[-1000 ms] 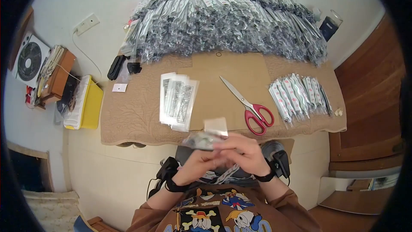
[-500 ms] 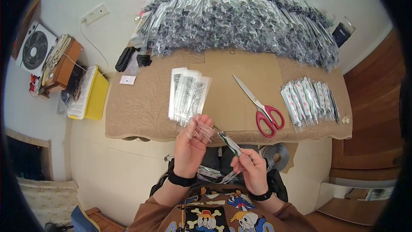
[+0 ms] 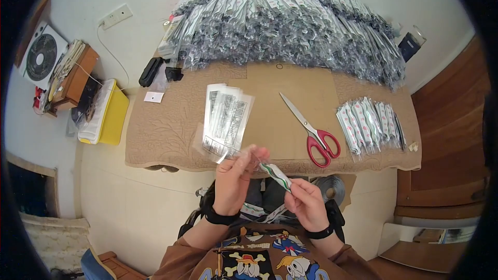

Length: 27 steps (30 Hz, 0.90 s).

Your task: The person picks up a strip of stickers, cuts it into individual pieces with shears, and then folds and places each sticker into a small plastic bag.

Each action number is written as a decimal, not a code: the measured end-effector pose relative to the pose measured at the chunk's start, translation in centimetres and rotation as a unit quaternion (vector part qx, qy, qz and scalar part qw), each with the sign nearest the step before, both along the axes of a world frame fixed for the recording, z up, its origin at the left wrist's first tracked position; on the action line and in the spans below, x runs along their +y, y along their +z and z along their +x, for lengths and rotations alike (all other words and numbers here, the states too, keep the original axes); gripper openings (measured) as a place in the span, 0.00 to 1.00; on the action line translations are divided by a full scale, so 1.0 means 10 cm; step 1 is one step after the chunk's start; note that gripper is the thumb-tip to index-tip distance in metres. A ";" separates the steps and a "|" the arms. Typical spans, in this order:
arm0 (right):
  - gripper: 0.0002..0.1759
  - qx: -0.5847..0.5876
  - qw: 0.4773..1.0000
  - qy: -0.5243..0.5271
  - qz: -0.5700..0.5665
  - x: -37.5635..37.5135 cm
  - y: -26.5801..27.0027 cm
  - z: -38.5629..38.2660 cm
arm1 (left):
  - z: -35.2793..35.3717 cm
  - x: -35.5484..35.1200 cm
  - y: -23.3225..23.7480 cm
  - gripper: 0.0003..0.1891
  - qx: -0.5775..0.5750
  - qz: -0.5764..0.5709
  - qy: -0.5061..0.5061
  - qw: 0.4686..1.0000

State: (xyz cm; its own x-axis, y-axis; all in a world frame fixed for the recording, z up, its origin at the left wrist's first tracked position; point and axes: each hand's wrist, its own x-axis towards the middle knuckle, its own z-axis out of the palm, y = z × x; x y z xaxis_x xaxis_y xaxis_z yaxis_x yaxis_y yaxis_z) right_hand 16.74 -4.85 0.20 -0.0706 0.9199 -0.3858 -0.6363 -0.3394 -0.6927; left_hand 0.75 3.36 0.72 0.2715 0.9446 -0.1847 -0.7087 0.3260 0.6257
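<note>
My left hand [image 3: 233, 182] is raised over the table's front edge, thumb and fingers pinched on the mouth of a clear plastic bag [image 3: 211, 148] that stretches toward the left. In my right hand [image 3: 308, 205], thumb and fingertips grip a narrow white strip [image 3: 277, 176] with green wavy lines. The strip's far end meets the left fingertips at the bag's mouth. Just beyond the left hand lies a fanned stack of clear bags with black print [image 3: 224, 111]. Red-handled scissors [image 3: 314, 134] rest with their blades apart on the cardboard sheet [image 3: 270, 124].
A large heap of bagged strips [image 3: 280, 21] covers the table's back. A row of bagged patterned strips [image 3: 365, 124] lies at the right. Back left are a black case [image 3: 151, 72] and a white card [image 3: 153, 97]. More strips [image 3: 254, 210] lie on my lap, near a grey roll [image 3: 332, 191].
The strip has moved left and up, so its end reaches the left fingers. My left fingers have closed together over the clear bag. The view has shifted slightly.
</note>
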 end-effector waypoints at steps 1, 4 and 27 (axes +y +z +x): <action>0.11 0.035 0.999 0.019 -0.007 0.01 -0.01 0.05 | -0.03 0.01 0.02 0.13 0.062 0.033 -0.017 0.997; 0.11 0.116 0.992 0.051 -0.018 0.04 -0.07 0.11 | -0.09 0.03 0.06 0.12 0.133 0.067 -0.045 0.988; 0.10 -0.533 0.787 -0.028 0.311 0.09 0.03 -0.08 | -0.07 0.10 -0.04 0.16 0.009 -0.053 -0.073 0.996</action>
